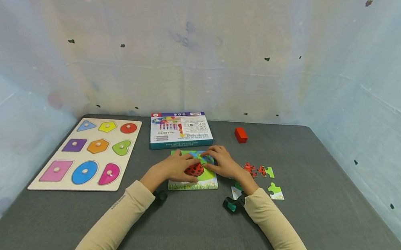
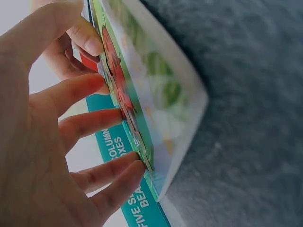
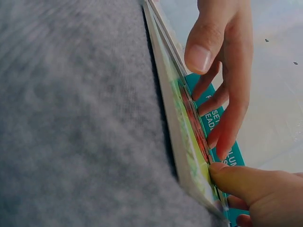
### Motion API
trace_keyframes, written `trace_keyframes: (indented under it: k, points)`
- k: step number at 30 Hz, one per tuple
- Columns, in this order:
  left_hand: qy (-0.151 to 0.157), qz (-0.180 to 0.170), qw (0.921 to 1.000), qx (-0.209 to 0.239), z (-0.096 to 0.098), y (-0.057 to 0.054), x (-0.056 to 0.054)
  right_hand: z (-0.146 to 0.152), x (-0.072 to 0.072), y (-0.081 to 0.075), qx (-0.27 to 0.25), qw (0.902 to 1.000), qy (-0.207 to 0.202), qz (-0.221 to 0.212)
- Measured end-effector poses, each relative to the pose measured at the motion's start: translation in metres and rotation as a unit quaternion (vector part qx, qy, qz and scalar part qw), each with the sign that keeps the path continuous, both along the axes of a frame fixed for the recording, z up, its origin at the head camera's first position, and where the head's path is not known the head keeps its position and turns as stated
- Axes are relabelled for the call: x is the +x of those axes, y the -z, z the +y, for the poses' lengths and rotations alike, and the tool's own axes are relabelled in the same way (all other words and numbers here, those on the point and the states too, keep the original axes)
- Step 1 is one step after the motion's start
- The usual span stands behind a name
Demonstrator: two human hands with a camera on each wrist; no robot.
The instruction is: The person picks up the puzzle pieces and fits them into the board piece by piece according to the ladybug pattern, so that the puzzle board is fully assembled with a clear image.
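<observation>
A puzzle board (image 1: 192, 186) with a red ladybug (image 1: 194, 170) on a green field lies flat on the grey table. My left hand (image 1: 175, 168) reaches over it from the left, fingers spread. In the left wrist view several fingertips (image 2: 137, 163) of that hand touch the puzzle's surface. From the right, my right hand (image 1: 226, 162) rests at the board's right side, its thumb (image 3: 222, 172) touching the puzzle face in the right wrist view. Nothing shows gripped in either hand. Parts of the picture are hidden under the fingers.
Loose jigsaw pieces (image 1: 276, 191) lie to the right, partly behind my right forearm. A boxed set (image 1: 181, 131) lies behind the board, with a red block (image 1: 241, 135) to its right. At left is a wooden shape board (image 1: 94, 184) with knobbed shapes.
</observation>
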State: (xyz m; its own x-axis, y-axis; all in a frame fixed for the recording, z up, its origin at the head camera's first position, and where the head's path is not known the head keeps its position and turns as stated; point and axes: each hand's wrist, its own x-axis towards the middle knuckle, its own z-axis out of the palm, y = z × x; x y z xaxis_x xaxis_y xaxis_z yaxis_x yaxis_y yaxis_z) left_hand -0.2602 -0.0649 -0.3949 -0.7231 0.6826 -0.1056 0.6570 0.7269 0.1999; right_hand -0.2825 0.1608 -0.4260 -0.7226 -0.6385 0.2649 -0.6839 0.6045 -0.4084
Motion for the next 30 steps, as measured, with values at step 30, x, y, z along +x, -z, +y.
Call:
trace_keyframes:
  k: [30]
  points:
    - [-0.010, -0.038, 0.9962, 0.077, -0.017, 0.004, -0.009, 0.005, -0.001, -0.004, 0.018, 0.9980, -0.059, -0.006]
